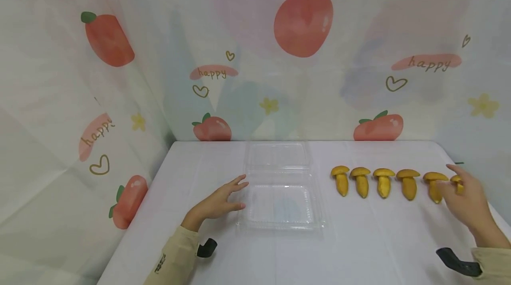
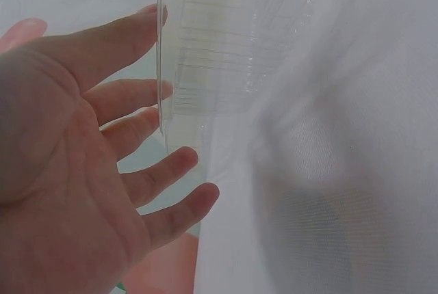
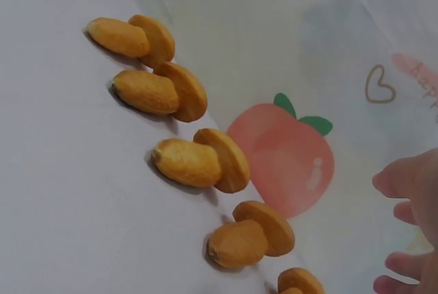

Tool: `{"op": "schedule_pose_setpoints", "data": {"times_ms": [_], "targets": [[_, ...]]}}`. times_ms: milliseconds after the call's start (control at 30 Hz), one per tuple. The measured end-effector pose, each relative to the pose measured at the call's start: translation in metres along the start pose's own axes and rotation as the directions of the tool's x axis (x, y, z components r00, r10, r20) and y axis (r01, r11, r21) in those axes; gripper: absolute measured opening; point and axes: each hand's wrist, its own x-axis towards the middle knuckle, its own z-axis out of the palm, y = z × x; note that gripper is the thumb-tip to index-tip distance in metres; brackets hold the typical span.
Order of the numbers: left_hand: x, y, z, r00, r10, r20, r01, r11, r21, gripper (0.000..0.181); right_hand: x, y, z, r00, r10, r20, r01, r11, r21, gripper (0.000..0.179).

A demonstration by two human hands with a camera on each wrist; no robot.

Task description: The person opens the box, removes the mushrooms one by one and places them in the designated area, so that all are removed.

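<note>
A clear plastic clamshell box [image 1: 279, 225] lies opened out on the white table, its lid [image 1: 277, 156] folded back toward the wall. My left hand [image 1: 219, 200] is at the box's left edge with fingers spread. In the left wrist view, the thumb and some fingertips overlap the side of the box [image 2: 212, 48]. To the right lies a row of several yellow-brown mushrooms [image 1: 383, 183], caps toward the wall. Above the right end of that row is my right hand [image 1: 469, 203], fingers loosely extended and partly hiding the last mushroom [image 1: 458, 183]. The right wrist view shows the fingers apart from the mushrooms [image 3: 188, 162].
A patterned cloth backdrop [image 1: 255, 23] with printed fruit and lettering rises behind the table [image 1: 359, 240] and along its left side. Black straps [image 1: 459, 263] show near both wrists, by the beige sleeves [image 1: 171, 258].
</note>
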Motion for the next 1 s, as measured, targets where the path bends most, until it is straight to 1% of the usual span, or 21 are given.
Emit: {"op": "schedule_pose_setpoints", "data": {"times_ms": [100, 167, 233, 400, 533, 600, 700, 767, 867, 1000], "targets": [[0.0, 0.0, 0.0, 1.0, 0.001, 0.003, -0.001, 1.0, 0.0, 0.068, -0.001, -0.004, 0.005, 0.998, -0.046, 0.04, 0.045, 0.999, 0.02, 0.061], [0.0, 0.0, 0.0, 1.0, 0.002, 0.005, -0.002, 1.0, -0.002, 0.068, -0.003, -0.008, 0.008, 0.996, -0.056, 0.068, 0.052, 0.997, 0.058, 0.061], [-0.001, 0.001, 0.0, 1.0, 0.002, 0.008, -0.002, 1.0, 0.0, 0.068, -0.005, -0.012, 0.01, 0.995, -0.069, 0.071, 0.065, 0.996, 0.06, 0.06], [0.0, 0.0, 0.001, 1.0, 0.004, 0.007, -0.004, 1.0, 0.008, 0.067, -0.01, -0.024, 0.017, 0.995, -0.066, 0.069, 0.062, 0.997, 0.048, 0.061], [0.0, 0.001, 0.001, 1.0, -0.001, 0.005, 0.001, 1.0, 0.015, 0.066, -0.013, -0.034, 0.023, 0.994, -0.087, 0.068, 0.082, 0.994, 0.077, 0.062], [-0.001, 0.001, 0.0, 1.0, -0.001, 0.006, 0.001, 1.0, 0.018, 0.066, -0.014, -0.039, 0.026, 0.993, -0.092, 0.075, 0.087, 0.994, 0.072, 0.063], [0.0, 0.001, 0.0, 1.0, 0.007, 0.006, -0.007, 1.0, 0.021, 0.066, -0.015, -0.042, 0.031, 0.988, -0.116, 0.105, 0.11, 0.992, 0.068, 0.065], [0.0, 0.0, -0.001, 1.0, 0.013, 0.006, -0.013, 1.0, 0.022, 0.066, -0.016, -0.044, 0.034, 0.983, -0.145, 0.115, 0.138, 0.988, 0.062, 0.064], [0.0, 0.001, -0.001, 1.0, 0.016, 0.01, -0.016, 0.999, 0.027, 0.066, -0.019, -0.047, 0.041, 0.975, -0.18, 0.134, 0.171, 0.982, 0.076, 0.064], [0.001, 0.0, -0.001, 1.0, 0.02, 0.011, -0.02, 1.0, 0.023, 0.066, -0.023, -0.053, 0.049, 0.966, -0.208, 0.154, 0.196, 0.977, 0.088, 0.063]]}}
